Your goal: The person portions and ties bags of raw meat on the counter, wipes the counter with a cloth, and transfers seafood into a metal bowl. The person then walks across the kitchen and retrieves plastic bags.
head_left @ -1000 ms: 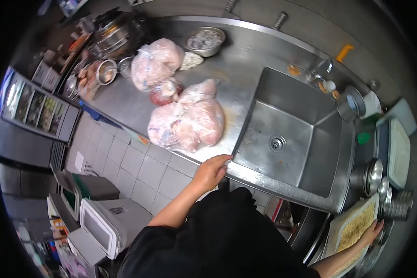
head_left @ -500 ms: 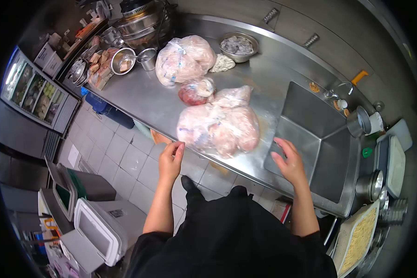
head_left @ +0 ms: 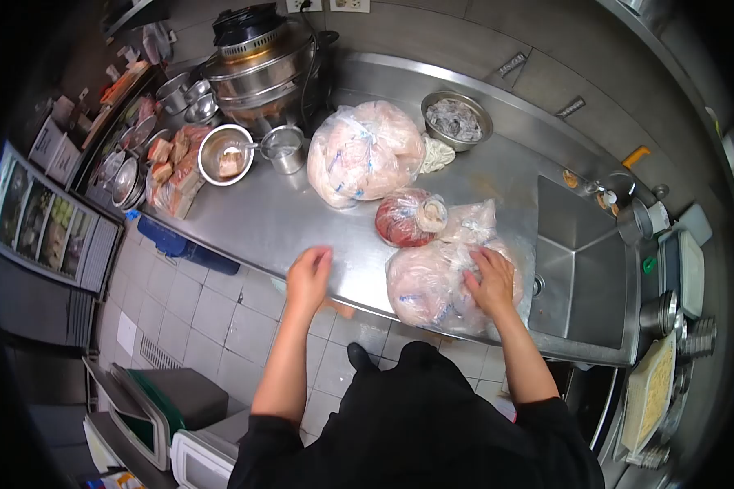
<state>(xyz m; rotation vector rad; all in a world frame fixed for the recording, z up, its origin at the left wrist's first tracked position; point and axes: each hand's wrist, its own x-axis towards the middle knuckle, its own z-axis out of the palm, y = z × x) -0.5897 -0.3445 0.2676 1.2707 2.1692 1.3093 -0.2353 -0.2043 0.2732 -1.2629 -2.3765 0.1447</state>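
Note:
My right hand (head_left: 491,281) lies over a large clear plastic bag of pale raw meat (head_left: 422,285) near the counter's front edge. Its fingers are spread, and whether they press on the plastic I cannot tell. My left hand (head_left: 308,277) hovers at the front edge, left of that bag, loosely curled with nothing visible in it. Against the bag's back side rests a smaller bag of dark red meat (head_left: 401,218). Behind, another big bag of pale meat (head_left: 367,151) sits beside a crumpled white cloth (head_left: 437,155).
The steel counter (head_left: 253,232) runs left to right, with a sink (head_left: 583,277) at right. Toward the back stand a metal bowl (head_left: 457,120), a steel pot (head_left: 284,150), a bowl with a meat piece (head_left: 225,155) and a large round cooker (head_left: 257,73). Grey bins (head_left: 171,399) stand on the floor.
The view has swung left, so the counter things appear farther right. My right hand has come from beside the sink to over the front bag. My left hand stays near the edge.

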